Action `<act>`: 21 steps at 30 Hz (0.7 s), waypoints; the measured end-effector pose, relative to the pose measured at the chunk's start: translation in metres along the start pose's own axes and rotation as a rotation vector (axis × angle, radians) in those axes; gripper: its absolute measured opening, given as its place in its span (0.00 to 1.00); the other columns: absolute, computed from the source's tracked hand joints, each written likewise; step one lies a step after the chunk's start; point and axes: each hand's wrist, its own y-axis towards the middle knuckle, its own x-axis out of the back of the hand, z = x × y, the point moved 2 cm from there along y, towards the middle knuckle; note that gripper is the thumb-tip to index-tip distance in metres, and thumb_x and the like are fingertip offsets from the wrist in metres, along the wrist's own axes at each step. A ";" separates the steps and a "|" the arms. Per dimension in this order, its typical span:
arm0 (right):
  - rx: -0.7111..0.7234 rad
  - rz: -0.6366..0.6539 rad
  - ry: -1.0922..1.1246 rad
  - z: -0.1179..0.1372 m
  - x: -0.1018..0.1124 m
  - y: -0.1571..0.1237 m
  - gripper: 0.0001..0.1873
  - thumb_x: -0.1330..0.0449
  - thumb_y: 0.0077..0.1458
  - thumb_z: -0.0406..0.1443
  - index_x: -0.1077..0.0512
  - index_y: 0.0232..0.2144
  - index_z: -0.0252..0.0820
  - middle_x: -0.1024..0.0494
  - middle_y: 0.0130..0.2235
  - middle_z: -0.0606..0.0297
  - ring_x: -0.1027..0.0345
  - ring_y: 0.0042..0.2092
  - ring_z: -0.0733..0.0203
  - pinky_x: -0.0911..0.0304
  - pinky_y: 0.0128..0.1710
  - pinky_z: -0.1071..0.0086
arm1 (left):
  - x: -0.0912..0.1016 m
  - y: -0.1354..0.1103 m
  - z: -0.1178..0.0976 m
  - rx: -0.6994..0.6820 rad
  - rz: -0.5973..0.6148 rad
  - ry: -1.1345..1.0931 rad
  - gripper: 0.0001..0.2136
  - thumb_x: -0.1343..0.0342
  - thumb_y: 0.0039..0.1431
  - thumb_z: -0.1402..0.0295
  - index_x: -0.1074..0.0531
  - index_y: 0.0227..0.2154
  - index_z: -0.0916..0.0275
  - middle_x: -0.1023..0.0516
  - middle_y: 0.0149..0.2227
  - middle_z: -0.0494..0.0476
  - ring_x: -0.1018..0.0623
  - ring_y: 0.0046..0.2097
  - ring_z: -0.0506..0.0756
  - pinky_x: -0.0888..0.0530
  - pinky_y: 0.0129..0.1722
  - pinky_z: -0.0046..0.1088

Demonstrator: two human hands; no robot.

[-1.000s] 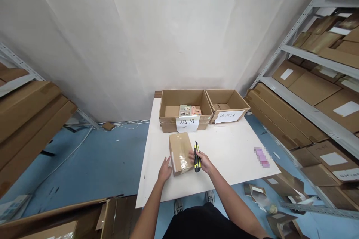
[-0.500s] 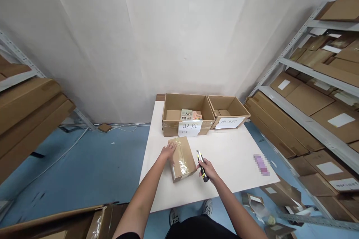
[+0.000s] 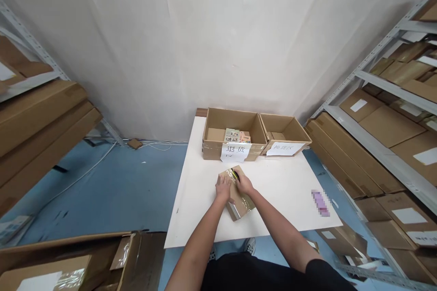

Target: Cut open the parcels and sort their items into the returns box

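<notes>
A small taped cardboard parcel (image 3: pixel 241 202) lies on the white table (image 3: pixel 280 182), turned at an angle. My left hand (image 3: pixel 223 188) rests on the parcel's left top edge, fingers curled down on it. My right hand (image 3: pixel 243 185) is closed round a black and yellow utility knife (image 3: pixel 234 173), whose tip sits over the far end of the parcel's top. Both forearms reach in from the bottom of the picture.
Two open cartons with paper labels stand at the table's far edge: a bigger one (image 3: pixel 218 150) with small packets inside, a smaller one (image 3: pixel 290 134) to its right. A pink object (image 3: pixel 319 203) lies at the table's right. Shelves of cartons flank both sides.
My right hand has brought the knife from beside the parcel onto its top. The left hand slid along the parcel's left edge. The parcel has turned a little, and the view shifted.
</notes>
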 end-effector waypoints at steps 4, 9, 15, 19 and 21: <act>-0.063 0.034 -0.039 -0.004 -0.019 0.018 0.30 0.37 0.56 0.36 0.30 0.62 0.53 0.19 0.50 0.62 0.29 0.55 0.48 0.41 0.59 0.62 | -0.003 0.003 0.005 -0.008 0.026 -0.036 0.73 0.28 0.27 0.41 0.62 0.75 0.56 0.75 0.76 0.62 0.76 0.73 0.77 0.44 0.65 0.70; -0.067 0.003 -0.094 -0.020 -0.023 0.013 0.31 0.38 0.58 0.37 0.32 0.64 0.52 0.19 0.50 0.60 0.28 0.53 0.50 0.41 0.58 0.63 | -0.009 0.003 0.011 -0.031 0.021 -0.050 0.73 0.32 0.28 0.36 0.64 0.75 0.56 0.78 0.75 0.59 0.78 0.72 0.75 0.41 0.63 0.70; 0.034 0.070 -0.119 -0.022 -0.014 0.011 0.33 0.40 0.59 0.36 0.37 0.67 0.50 0.21 0.56 0.59 0.28 0.54 0.49 0.41 0.59 0.60 | -0.006 0.002 0.009 -0.010 0.017 -0.056 0.74 0.31 0.25 0.35 0.64 0.75 0.55 0.77 0.75 0.60 0.77 0.73 0.76 0.40 0.62 0.71; 0.053 0.070 -0.085 -0.021 -0.017 0.014 0.32 0.40 0.59 0.37 0.36 0.65 0.52 0.23 0.57 0.60 0.30 0.57 0.49 0.41 0.59 0.62 | -0.006 0.003 0.010 -0.015 0.014 -0.062 0.75 0.31 0.24 0.35 0.63 0.75 0.57 0.78 0.75 0.60 0.78 0.72 0.77 0.40 0.62 0.71; 0.043 0.091 -0.051 -0.021 -0.017 0.017 0.31 0.39 0.57 0.37 0.33 0.63 0.53 0.22 0.57 0.61 0.30 0.57 0.49 0.40 0.58 0.63 | -0.007 0.003 0.011 -0.018 0.016 -0.075 0.75 0.31 0.24 0.36 0.64 0.75 0.57 0.78 0.75 0.60 0.77 0.72 0.76 0.39 0.62 0.71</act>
